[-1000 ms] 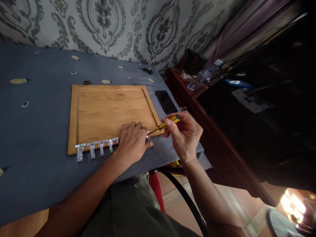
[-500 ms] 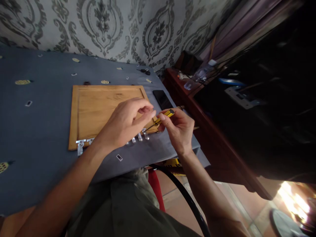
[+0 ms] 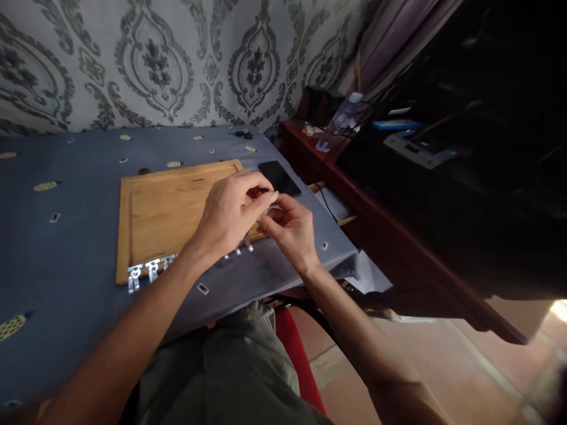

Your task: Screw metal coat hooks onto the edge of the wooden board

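A wooden panel [image 3: 166,206] with a raised frame lies on the blue patterned cloth. Metal hinges [image 3: 153,268] line its near edge, partly behind my left forearm. Above the panel's right end, my left hand [image 3: 233,209] has thumb and fingertips pinched together on the top of the screwdriver, of which only a little yellow shows. Just right of it, my right hand [image 3: 290,230] is closed with its fingertips at the same spot. Most of the screwdriver is hidden by the fingers.
A black phone [image 3: 280,178] lies right of the panel, and dark keys [image 3: 243,134] lie farther back. A clear bottle [image 3: 339,124] stands on the red-brown wooden furniture [image 3: 305,141] at the right. The patterned wall is behind the cloth.
My right hand has moved left to meet my left hand, and the screwdriver's handle is now mostly covered by fingers. The view has shifted somewhat.
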Demonstrator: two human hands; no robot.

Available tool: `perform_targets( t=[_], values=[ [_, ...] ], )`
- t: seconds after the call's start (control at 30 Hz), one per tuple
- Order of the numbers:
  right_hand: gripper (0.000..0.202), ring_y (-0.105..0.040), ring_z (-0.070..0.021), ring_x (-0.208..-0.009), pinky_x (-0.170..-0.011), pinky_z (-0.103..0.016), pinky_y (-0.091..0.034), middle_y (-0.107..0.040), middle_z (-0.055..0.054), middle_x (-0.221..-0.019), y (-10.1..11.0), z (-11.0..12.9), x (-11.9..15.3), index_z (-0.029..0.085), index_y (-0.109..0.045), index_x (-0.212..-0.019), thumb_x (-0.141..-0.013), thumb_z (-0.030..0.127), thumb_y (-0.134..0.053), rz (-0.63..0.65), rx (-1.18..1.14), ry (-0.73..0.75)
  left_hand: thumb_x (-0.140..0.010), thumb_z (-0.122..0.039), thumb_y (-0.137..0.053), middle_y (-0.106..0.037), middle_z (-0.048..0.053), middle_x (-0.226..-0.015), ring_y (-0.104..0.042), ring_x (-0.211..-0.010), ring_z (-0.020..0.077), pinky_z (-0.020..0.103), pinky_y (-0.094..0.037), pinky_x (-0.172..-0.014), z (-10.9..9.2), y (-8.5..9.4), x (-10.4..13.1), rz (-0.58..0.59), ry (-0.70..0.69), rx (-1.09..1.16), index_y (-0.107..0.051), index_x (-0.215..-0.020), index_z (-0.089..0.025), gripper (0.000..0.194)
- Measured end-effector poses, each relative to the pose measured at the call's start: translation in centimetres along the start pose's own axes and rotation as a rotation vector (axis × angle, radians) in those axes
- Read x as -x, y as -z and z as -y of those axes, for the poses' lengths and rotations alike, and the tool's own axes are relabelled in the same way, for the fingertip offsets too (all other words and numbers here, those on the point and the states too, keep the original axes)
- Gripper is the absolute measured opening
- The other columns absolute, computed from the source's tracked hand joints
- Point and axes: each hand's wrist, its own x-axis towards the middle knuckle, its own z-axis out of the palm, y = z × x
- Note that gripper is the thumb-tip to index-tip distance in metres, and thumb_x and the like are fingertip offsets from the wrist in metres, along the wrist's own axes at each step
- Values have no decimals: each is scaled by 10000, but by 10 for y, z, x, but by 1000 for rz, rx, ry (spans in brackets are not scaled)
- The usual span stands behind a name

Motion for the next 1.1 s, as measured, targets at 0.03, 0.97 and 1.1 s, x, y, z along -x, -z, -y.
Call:
perform_targets(
  t=[0.03,0.97,1.1],
  values=[
    [404,-554,-85,-538,-510,-230,-466,-653,33,-750,3,-3,6,193,-676,-961,-740,486,-844,-12,30,-10,-896,-180,-638,-726,20,-826,-655,-800,174,316,-481,-766,0,1,1,-6,0,19,-714,-819,-181,109],
    [105,-756,-216,-908,-686,-293,-410,-803,-29,-1020,8,-25,52,218,-717,-1024,-1000,244,-618,330,578,-230,-954,-220,-613,-252,-86,-466,-146,-399,52,217,-164,-380,-11,-71,-13,-457,301,547,-541,-639,-197,324],
    [108,-762,-221,-898,-676,-299,-416,-802,-31,-1021,7,-28,53,213,-719,-1021,-1001,248,-618,332,565,-214,-854,-162,-609,-182,-123,-430,-60,-365,39,180,-164,-356,-7,-58,-20,-264,357,630,-599,-695,-195,162]
  ],
)
